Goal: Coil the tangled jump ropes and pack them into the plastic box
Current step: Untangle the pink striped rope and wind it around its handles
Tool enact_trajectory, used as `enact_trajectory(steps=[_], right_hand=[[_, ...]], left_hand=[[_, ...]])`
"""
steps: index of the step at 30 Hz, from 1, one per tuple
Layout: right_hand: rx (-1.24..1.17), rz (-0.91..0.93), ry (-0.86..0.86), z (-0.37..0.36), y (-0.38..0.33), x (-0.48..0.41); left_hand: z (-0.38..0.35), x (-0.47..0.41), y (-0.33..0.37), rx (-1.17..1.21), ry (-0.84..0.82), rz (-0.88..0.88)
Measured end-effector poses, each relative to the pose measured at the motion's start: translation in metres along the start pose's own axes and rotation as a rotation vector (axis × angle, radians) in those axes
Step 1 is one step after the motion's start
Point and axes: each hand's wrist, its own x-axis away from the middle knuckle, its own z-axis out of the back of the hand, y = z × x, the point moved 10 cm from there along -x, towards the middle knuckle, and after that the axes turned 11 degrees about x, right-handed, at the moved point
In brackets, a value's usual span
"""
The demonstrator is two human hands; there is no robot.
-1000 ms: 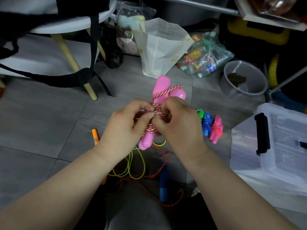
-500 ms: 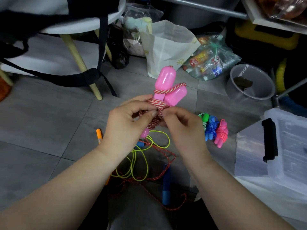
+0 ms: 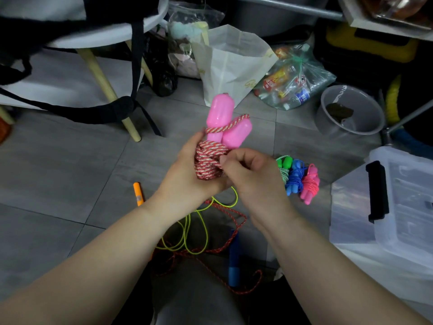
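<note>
A jump rope with two pink handles and a red-and-white cord wound into a tight bundle is held upright above the floor. My left hand grips the bundle from the left. From the right, my right hand pinches the cord at the bundle. Three coiled ropes, green, blue and pink, lie side by side on the tiles. A loose yellow-green rope and a red rope with a blue handle lie tangled below my hands. The clear plastic box stands at the right.
An orange handle lies on the tiles at the left. A white paper bag, a bag of packets and a grey bowl sit behind. A stool with wooden legs and black straps stands at the back left.
The pink-handled bundle has been raised and turned more upright. My left thumb has come off the front of the coil, so the wound cord shows; my right hand has shifted to its right side.
</note>
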Motion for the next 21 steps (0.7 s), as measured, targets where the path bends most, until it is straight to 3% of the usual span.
enact_trajectory(steps=[4, 11, 15, 21], right_hand=[[-0.164, -0.101, 0.038, 0.012, 0.005, -0.004], [-0.362, -0.202, -0.027, 0.007, 0.011, -0.008], [-0.111, -0.119, -0.100, -0.007, 0.007, 0.000], [-0.305, -0.197, 0.077, 0.015, 0.016, -0.005]], left_hand=[[-0.005, -0.002, -0.010, 0.292, -0.086, 0.108], [-0.008, 0.003, -0.023, 0.646, 0.013, 0.247], [-0.011, 0.005, -0.029, 0.587, 0.014, 0.323], [-0.009, 0.002, -0.031, 0.641, -0.006, 0.371]])
